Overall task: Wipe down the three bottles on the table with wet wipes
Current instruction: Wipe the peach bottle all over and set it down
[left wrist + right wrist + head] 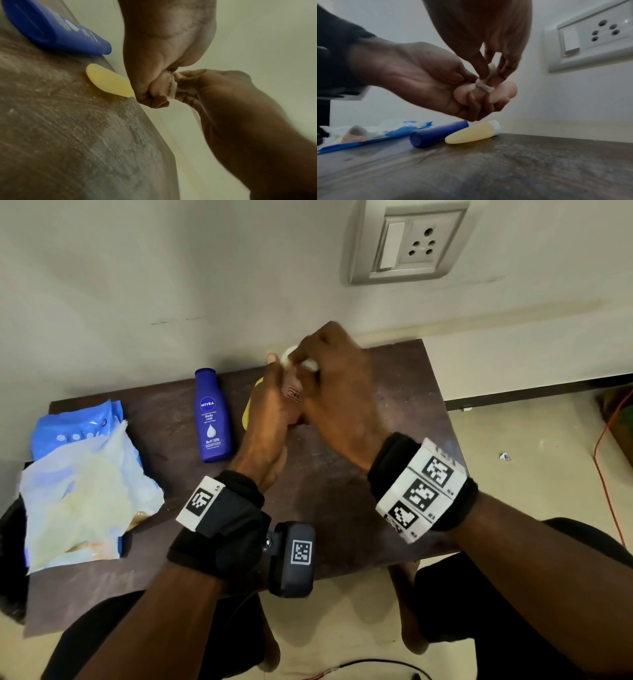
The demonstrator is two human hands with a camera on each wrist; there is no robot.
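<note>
My left hand (275, 402) grips a small pinkish bottle (294, 396) and holds it above the dark table (359, 474), near its back edge. In the right wrist view the left hand's fingers curl round the pinkish bottle (506, 90). My right hand (329, 371) pinches a folded white wet wipe (290, 355) and presses it on the bottle's upper side; the wipe (483, 85) shows between the fingertips. A blue Nivea bottle (212, 416) lies flat to the left. A yellow bottle (249, 405) with a white cap lies beside it, partly hidden behind my left hand.
An open blue wet-wipe pack (85, 474) with a loose wipe on it lies at the table's left end. The table's back edge stands against the wall, under a switch socket (409, 241). An orange cable (603, 460) runs over the floor on the right.
</note>
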